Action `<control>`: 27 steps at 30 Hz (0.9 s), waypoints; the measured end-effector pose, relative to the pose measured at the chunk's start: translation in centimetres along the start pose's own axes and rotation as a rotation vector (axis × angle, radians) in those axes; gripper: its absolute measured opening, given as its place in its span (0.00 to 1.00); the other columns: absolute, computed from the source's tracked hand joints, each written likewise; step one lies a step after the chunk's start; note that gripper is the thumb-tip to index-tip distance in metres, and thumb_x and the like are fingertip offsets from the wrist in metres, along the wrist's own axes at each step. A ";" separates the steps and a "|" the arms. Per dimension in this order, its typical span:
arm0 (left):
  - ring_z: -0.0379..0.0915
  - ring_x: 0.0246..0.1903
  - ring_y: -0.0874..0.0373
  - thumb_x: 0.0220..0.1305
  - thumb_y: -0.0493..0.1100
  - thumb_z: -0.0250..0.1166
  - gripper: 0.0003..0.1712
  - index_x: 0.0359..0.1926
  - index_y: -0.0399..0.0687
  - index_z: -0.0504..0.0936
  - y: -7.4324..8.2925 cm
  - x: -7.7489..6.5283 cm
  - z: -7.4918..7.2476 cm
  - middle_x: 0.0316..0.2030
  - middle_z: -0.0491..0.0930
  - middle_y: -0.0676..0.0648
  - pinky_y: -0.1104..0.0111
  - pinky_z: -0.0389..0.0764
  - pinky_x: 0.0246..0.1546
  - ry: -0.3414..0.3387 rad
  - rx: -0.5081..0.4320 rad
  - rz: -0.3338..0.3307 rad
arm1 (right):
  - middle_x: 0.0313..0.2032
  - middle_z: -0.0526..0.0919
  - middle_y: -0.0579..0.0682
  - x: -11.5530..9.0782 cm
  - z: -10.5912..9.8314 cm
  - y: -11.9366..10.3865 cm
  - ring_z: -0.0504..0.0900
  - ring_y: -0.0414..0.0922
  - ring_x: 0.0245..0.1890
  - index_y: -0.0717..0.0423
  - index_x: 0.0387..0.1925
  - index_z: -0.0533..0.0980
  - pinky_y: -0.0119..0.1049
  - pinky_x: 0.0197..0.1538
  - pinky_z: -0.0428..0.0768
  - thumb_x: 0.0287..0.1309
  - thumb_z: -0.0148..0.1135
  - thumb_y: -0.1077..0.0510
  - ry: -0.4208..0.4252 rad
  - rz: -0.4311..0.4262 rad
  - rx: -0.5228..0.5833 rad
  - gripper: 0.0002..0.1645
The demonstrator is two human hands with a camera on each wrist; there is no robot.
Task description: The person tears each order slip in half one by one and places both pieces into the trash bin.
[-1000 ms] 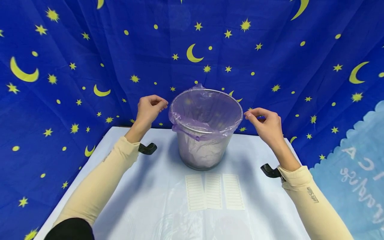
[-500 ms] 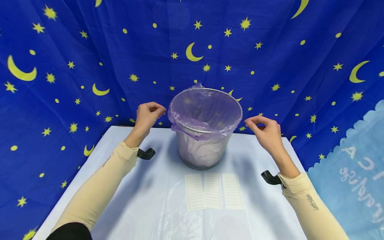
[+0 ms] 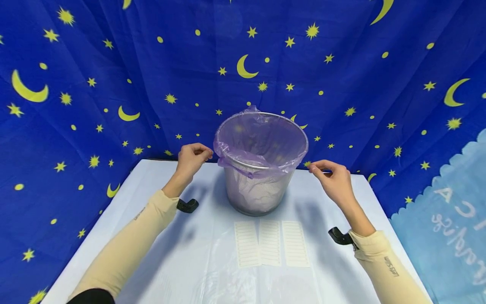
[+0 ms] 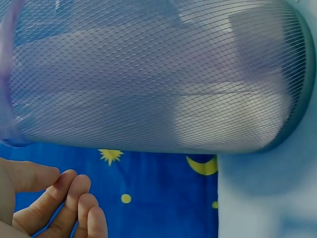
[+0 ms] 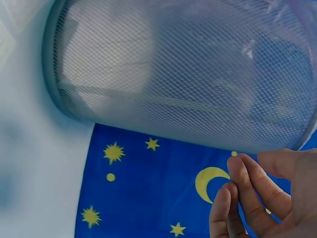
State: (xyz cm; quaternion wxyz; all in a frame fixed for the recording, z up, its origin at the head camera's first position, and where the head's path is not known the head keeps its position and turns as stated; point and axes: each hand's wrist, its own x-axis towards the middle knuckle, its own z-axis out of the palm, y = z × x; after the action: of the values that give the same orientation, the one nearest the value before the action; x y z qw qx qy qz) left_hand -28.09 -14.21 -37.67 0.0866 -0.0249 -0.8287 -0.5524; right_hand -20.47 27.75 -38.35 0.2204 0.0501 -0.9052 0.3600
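Note:
A silver wire-mesh wastebasket point(image 3: 258, 192) stands upright on the table, lined with a thin purple bin bag point(image 3: 247, 157) folded over its rim. To its left hovers my left hand point(image 3: 191, 160), just apart from the bag's edge, thumb close to the forefinger and nothing held. On the other side, my right hand point(image 3: 334, 181) hangs in the air with its fingers loosely bent and nothing in them. Both wrist views show the mesh wall close by, with the left fingers point(image 4: 84, 203) and right fingers point(image 5: 247, 186) beside it, not touching.
Three white lined paper strips point(image 3: 269, 242) lie side by side in front of the basket on the white table point(image 3: 182, 266). Behind hangs a blue cloth point(image 3: 182, 63) with yellow moons and stars. A light-blue lettered panel point(image 3: 452, 236) is at the right.
Both hands have come down alongside the basket, from near rim height to a little lower. The basket, bag and paper strips have stayed put.

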 end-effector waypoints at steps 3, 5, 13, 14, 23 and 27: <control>0.84 0.37 0.55 0.74 0.40 0.65 0.10 0.44 0.39 0.90 -0.5 -0.3 0.2 0.40 0.90 0.40 0.71 0.82 0.36 -0.007 0.004 -0.007 | 0.38 0.92 0.50 -0.4 0.5 0.4 0.87 0.37 0.38 0.52 0.43 0.89 0.16 0.38 0.77 0.73 0.66 0.49 -0.007 0.010 0.021 0.13; 0.83 0.34 0.59 0.74 0.40 0.65 0.10 0.44 0.39 0.90 -0.8 -0.5 0.4 0.40 0.90 0.39 0.72 0.81 0.35 -0.011 0.007 -0.013 | 0.38 0.92 0.50 -0.7 0.9 0.7 0.85 0.31 0.37 0.52 0.42 0.89 0.16 0.38 0.77 0.73 0.66 0.50 -0.014 0.015 0.036 0.12; 0.84 0.38 0.47 0.73 0.37 0.64 0.09 0.43 0.38 0.90 -2.1 -1.2 1.1 0.38 0.90 0.39 0.75 0.80 0.33 -0.029 -0.019 -0.022 | 0.36 0.92 0.49 -2.0 2.1 1.3 0.85 0.31 0.36 0.51 0.42 0.89 0.17 0.37 0.77 0.72 0.67 0.52 -0.020 0.030 0.050 0.10; 0.84 0.40 0.44 0.73 0.37 0.65 0.09 0.42 0.38 0.90 -2.2 -1.2 1.2 0.37 0.90 0.39 0.75 0.80 0.33 -0.030 -0.024 -0.021 | 0.36 0.92 0.49 -2.2 2.3 1.4 0.86 0.31 0.36 0.50 0.42 0.89 0.17 0.37 0.77 0.72 0.67 0.52 -0.021 0.030 0.055 0.09; 0.83 0.35 0.54 0.73 0.37 0.65 0.09 0.42 0.38 0.90 -3.8 -1.8 1.7 0.36 0.90 0.40 0.71 0.82 0.35 -0.040 -0.022 -0.045 | 0.36 0.92 0.46 -3.7 3.9 2.4 0.86 0.31 0.37 0.48 0.41 0.90 0.20 0.38 0.79 0.74 0.65 0.51 -0.046 0.057 0.095 0.10; 0.83 0.33 0.55 0.71 0.36 0.65 0.08 0.42 0.38 0.90 -4.0 -2.0 1.8 0.36 0.90 0.40 0.75 0.79 0.32 -0.037 -0.023 -0.047 | 0.36 0.93 0.45 -4.1 4.3 2.7 0.85 0.31 0.37 0.47 0.41 0.90 0.22 0.37 0.79 0.74 0.65 0.51 -0.040 0.078 0.114 0.11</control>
State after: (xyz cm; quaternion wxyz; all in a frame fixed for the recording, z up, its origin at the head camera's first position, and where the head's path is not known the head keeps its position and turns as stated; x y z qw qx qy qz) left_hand -26.86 -13.94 -42.31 0.0582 -0.0168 -0.8240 -0.5634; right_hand -19.06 26.52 -44.57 0.1846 0.0344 -0.8886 0.4184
